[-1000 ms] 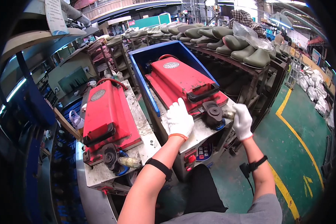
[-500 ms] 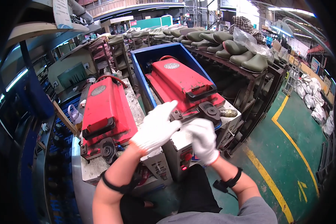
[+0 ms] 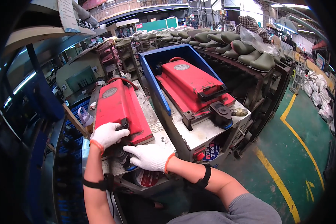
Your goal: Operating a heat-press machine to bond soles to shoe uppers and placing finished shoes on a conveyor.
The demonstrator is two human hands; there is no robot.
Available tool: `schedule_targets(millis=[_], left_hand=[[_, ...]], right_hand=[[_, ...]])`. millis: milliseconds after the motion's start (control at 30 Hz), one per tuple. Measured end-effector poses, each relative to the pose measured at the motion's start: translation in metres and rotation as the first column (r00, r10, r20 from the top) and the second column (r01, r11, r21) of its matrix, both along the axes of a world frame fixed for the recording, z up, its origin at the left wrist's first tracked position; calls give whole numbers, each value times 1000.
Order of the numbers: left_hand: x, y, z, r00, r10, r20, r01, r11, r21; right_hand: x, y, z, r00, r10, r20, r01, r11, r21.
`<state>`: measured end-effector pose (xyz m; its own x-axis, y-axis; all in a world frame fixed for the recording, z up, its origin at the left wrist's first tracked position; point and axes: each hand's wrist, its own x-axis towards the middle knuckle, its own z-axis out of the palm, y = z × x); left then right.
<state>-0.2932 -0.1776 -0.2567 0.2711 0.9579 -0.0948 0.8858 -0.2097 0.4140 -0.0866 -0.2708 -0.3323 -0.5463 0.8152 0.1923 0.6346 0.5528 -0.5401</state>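
Two machines with long red metal covers stand side by side before me. My left hand (image 3: 109, 135), in a white knitted glove, is closed around the black handle (image 3: 124, 124) at the near end of the left red cover (image 3: 115, 100). Just right of it, my gloved right hand (image 3: 151, 156) reaches in with fingers apart, its fingertips at the dark latch part (image 3: 124, 158) below that cover. The hands partly hide this part. The right machine's red cover (image 3: 192, 80) lies down, with a round black knob (image 3: 221, 110) at its near end.
A blue metal guard (image 3: 155, 87) surrounds the right machine on the far and left sides. Racks of olive-green boot-shaped pieces (image 3: 263, 61) stand behind. A purple-white bottle (image 3: 86, 116) is at the left. White bundles (image 3: 317, 91) lie beyond the yellow floor line (image 3: 276, 183).
Both hands have moved left, from the right machine's near end to the left machine. My left hand has taken hold of the left cover's handle. The view has shifted slightly.
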Motion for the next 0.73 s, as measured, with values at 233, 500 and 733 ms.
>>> schedule_targets(millis=[233,500,733], left_hand=[[8,18,6,996,-34,82,46,986,-160],[3,19,-5,997,-17,73,23,996,-90],[6,16,-5,997,7,73,-2,997,-71]], right_hand=[[3,-2,4,999,-7,-52,3,998,-70],[0,0,-8,992,-24,-127,19,999,-41],[-1,2,-12,989,-20,-145,11,998,-64]])
